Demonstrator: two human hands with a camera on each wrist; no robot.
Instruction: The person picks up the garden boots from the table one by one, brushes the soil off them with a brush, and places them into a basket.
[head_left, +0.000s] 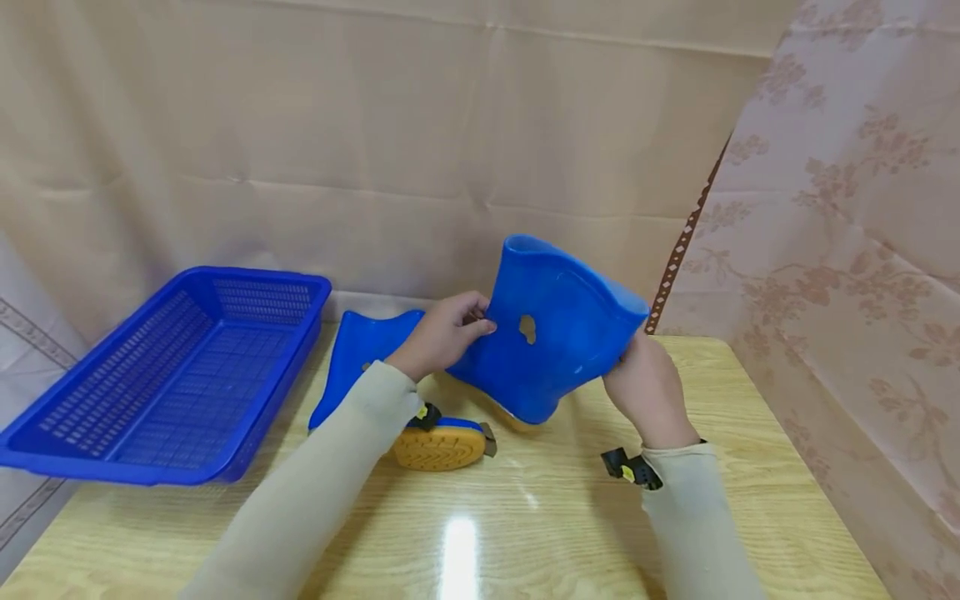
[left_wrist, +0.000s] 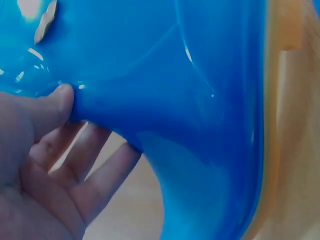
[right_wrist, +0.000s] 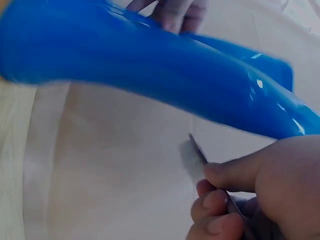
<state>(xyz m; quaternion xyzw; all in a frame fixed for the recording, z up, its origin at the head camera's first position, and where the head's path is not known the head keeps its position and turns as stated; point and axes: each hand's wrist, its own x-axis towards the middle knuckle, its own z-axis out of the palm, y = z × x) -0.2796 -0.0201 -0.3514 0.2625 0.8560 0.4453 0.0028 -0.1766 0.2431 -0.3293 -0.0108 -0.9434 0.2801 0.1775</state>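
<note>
the left hand (head_left: 450, 329) pinches a blue boot (head_left: 573, 342) at the ankle bend, thumb on the outside and fingers behind, probably to steady its tilt, with the mouth up and to the right. the boot is above the bench (head_left: 757, 492); whether its sole touches, i can't tell. the right hand (head_left: 648, 387), curled close beside the shaft, pinches a thin, flat piece (right_wrist: 200, 152) too blurred to name; perhaps it is kept narrow in the fingers to stay manoeuvrable. a second boot (head_left: 348, 367) lies on its side, sole facing the person. at left, the basket (head_left: 112, 472) shows only its own mesh walls and floor. just the upright boot's inner lip shows; deeper is hidden.
</note>
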